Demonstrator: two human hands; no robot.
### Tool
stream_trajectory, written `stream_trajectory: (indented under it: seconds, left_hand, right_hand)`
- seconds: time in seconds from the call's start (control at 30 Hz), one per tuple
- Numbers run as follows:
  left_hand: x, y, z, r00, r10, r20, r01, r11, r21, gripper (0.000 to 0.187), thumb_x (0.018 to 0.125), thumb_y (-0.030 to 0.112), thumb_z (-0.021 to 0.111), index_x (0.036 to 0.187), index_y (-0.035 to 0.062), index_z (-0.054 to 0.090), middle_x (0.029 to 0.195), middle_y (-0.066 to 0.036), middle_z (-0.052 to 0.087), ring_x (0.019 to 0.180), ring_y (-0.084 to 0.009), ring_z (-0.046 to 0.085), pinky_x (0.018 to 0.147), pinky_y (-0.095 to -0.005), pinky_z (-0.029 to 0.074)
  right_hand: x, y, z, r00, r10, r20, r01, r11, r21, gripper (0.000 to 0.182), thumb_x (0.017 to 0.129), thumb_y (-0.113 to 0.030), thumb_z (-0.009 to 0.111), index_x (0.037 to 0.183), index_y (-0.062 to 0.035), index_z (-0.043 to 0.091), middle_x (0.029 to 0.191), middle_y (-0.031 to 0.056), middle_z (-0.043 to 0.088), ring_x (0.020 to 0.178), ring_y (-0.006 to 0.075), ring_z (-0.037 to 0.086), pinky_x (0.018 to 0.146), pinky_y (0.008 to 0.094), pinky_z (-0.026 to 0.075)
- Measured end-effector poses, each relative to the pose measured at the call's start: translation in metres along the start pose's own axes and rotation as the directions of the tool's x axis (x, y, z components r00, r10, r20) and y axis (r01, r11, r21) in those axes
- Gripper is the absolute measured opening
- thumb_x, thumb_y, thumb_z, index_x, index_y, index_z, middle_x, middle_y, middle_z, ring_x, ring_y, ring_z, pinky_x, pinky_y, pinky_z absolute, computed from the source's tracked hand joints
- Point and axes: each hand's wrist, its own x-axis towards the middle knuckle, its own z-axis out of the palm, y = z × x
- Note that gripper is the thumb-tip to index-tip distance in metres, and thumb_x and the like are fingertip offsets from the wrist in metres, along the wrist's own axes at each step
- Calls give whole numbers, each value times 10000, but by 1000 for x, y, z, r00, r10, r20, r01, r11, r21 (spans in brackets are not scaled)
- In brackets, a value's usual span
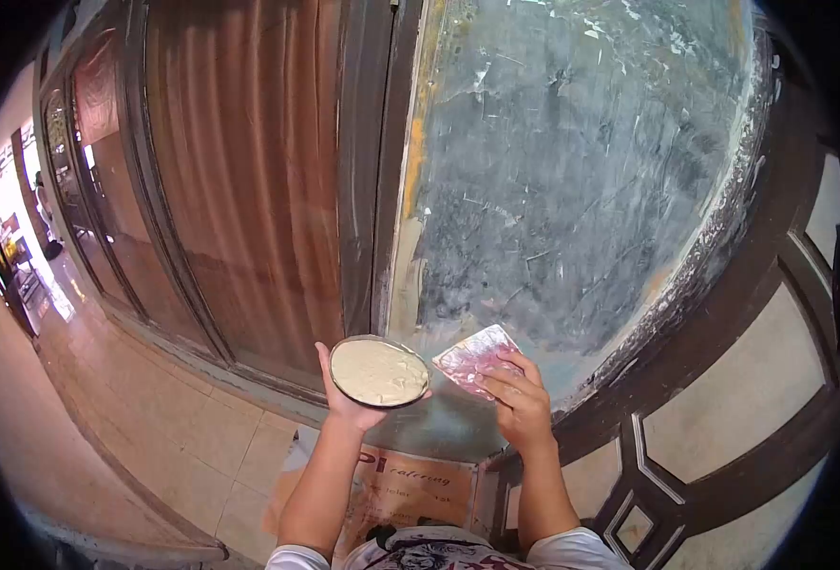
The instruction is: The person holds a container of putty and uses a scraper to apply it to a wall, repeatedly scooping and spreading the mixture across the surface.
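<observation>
A round dark-rimmed dish (380, 371) full of a smooth cream-coloured paste rests in my left hand (352, 408), whose fingers reach around its edges from below. To its right, my right hand (523, 407) grips a flat, roughly square pink scraper (477, 356) smeared with white, its fingers spread over the face. The scraper's left corner is close to the dish's right rim. Behind both hands stands a grey wall panel (572, 180) with patchy white marks and a yellowish strip along its left edge.
Left of the panel is a dark-framed window (249, 171) with a brown curtain behind it. Dark wooden panelling (734, 399) with pale insets runs along the right. A printed orange banner (406, 494) lies on the tiled floor (201, 427) below me.
</observation>
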Motion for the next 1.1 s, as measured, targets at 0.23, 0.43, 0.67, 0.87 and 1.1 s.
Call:
stream_trajectory:
  seconds: [0.23, 0.43, 0.67, 0.87, 1.1]
  left_hand:
    - [14, -25, 30, 991, -27, 130, 30, 999, -23, 995, 861, 955, 351, 1452, 182, 556, 1513, -229, 532, 1357, -544, 511, 1026, -883, 354]
    - [39, -55, 39, 966, -26, 256, 31, 999, -15, 988, 874, 946, 343, 1455, 175, 551, 1493, -228, 560, 1319, -559, 547, 1003, -881, 376]
    - [55, -83, 44, 977, 0, 212, 9, 999, -39, 959, 885, 940, 334, 1443, 193, 559, 1452, -214, 601, 1297, -514, 586, 994, -855, 408]
    - [56, -98, 39, 992, 86, 90, -86, 996, -2, 981, 918, 906, 352, 1471, 116, 530, 1415, -198, 625, 1271, -451, 624, 1060, -677, 492]
    - [45, -85, 37, 988, 104, 115, -104, 995, -8, 967, 929, 899, 334, 1447, 116, 568, 1399, -173, 648, 1269, -440, 630, 1057, -663, 501]
  right_hand:
    - [11, 29, -49, 944, -198, 266, 225, 971, -79, 452, 671, 99, 729, 1059, -124, 797, 1154, 27, 760, 1212, 377, 631, 1008, 440, 564]
    - [24, 59, -81, 909, -244, 339, 294, 950, -104, 510, 637, 97, 736, 1095, -123, 778, 1187, 19, 737, 1238, 378, 622, 1020, 442, 564]
    - [16, 93, -92, 902, -231, 366, 275, 959, -73, 519, 639, 93, 721, 1110, -118, 773, 1211, 29, 736, 1264, 386, 614, 1034, 458, 556]
    - [14, 111, -84, 918, -239, 317, 241, 970, 31, 438, 679, 80, 725, 1067, -108, 796, 1158, 41, 757, 1246, 374, 629, 1040, 456, 542]
    - [17, 107, -59, 940, -207, 272, 182, 977, 113, 401, 724, 100, 694, 1042, -103, 827, 1098, 48, 775, 1207, 363, 644, 1025, 450, 534]
